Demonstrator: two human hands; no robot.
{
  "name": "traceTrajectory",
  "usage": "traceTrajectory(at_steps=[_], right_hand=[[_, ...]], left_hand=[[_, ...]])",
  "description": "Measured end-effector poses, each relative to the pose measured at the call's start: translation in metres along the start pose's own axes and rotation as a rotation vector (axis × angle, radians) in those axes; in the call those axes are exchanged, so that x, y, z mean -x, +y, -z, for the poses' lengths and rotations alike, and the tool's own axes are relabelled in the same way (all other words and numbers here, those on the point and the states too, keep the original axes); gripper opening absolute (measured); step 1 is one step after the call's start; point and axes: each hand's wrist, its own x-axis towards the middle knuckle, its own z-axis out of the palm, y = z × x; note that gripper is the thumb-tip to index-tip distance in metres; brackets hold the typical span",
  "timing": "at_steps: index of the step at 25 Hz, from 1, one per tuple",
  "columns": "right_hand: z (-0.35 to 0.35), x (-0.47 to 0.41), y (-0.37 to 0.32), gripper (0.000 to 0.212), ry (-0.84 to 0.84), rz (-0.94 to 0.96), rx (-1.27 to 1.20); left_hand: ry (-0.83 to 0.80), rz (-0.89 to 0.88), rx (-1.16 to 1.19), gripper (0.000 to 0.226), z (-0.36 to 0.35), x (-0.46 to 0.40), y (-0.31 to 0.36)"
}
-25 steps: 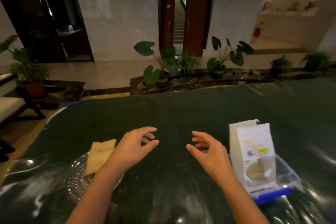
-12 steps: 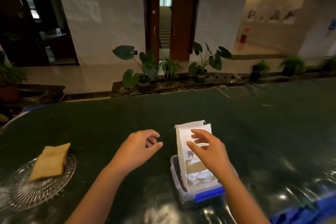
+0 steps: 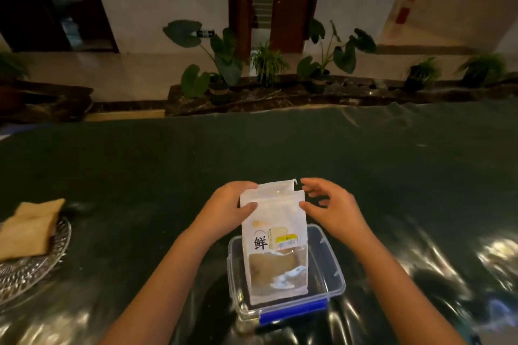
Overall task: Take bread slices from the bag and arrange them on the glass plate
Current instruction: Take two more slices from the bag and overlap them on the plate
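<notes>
Both hands have closed in on the bread bag [image 3: 276, 235] since half a second ago, when only the right one hovered before it. From the head view, the left hand [image 3: 229, 209] takes the bag's upper left edge in its grip, thumb on the front and fingers behind. The right hand [image 3: 332, 209] sits at the upper right corner with its grip spread, thumb just touching the edge. The bag stands upright in a clear plastic container [image 3: 330, 280] with a blue clip, on the dark green counter [image 3: 280, 148]. Well to the left, bread slices [image 3: 30, 228] lie on the glass plate [image 3: 25, 272].
</notes>
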Motion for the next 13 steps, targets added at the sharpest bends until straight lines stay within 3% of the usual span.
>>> traceTrajectory(at_steps=[6, 10, 13], right_hand=[[-0.001, -0.069, 0.045, 0.049, -0.377, 0.163, 0.152], [0.0, -0.086, 0.051, 0.047, -0.682, 0.374, 0.266], [0.005, -0.077, 0.053, 0.029, -0.778, 0.58, 0.334]], left_hand=[[-0.041, 0.109, -0.302, 0.054, -0.041, -0.028, 0.004], [0.028, 0.188, -0.325, 0.031, -0.051, -0.004, 0.006], [0.08, 0.165, -0.221, 0.023, -0.055, 0.035, 0.013]])
